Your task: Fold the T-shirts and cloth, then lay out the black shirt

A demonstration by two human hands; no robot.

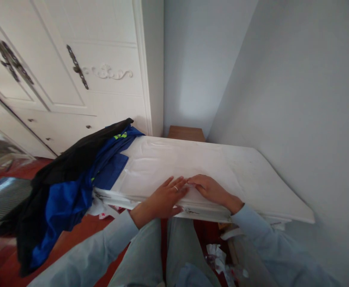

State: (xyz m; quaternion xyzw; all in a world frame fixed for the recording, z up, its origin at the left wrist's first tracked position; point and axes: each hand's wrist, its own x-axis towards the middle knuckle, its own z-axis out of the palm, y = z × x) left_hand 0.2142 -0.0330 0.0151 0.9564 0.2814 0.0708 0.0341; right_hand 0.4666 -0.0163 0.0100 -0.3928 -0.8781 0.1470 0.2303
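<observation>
Red flooring (72,249) spreads beneath a long white table (267,179), and the person's grey-green trouser legs (146,255) reach in under its front edge. Crumpled pale wrapping (217,257) lies below the table, to the right of the legs. Near the table's front edge, roughly midway along, the left hand (166,198) lies palm down, fingers stretched out, a ring (176,187) on one of them. Close beside it, the right hand (211,189) has its fingers bent inward, tips near the left fingertips; whether they pinch anything, I cannot tell. Both are at a thin white sheet (159,159), lightly wrinkled, which lies over the table's middle. A black and blue garment (69,191) drapes the table's left end and hangs down past it. Beyond the table's far edge sits a brown wooden block (186,133), beside a white wardrobe (114,59); pale grey walls (306,87) rise behind the table and along its right end.
</observation>
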